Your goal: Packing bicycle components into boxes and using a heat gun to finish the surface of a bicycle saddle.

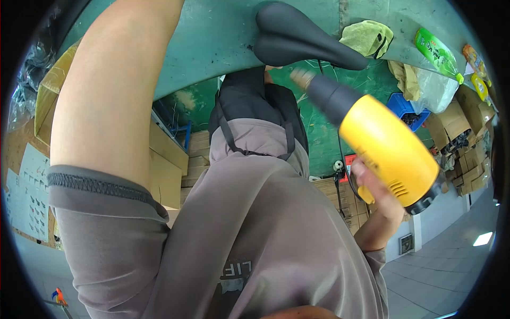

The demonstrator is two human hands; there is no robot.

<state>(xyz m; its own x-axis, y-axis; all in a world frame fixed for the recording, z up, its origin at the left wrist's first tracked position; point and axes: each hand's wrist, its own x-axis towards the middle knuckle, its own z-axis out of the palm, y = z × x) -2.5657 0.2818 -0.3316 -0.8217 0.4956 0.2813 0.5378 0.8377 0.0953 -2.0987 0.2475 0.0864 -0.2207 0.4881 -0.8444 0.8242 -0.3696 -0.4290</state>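
My right hand is closed round the handle of a yellow heat gun with a dark grey front. Its metal nozzle, a little blurred, points up and left, just below the near edge of a black bicycle saddle. The saddle sits on the green tabletop, its wide end to the left and its narrow nose to the right. On the left, my bare left forearm reaches forward past the top of the picture, so that hand is out of sight.
Right of the saddle lie a light green cloth and a green plastic pouch. Beyond the table's right side are a blue crate and cardboard boxes. More cardboard stands at left. The heat gun's black cord hangs below it.
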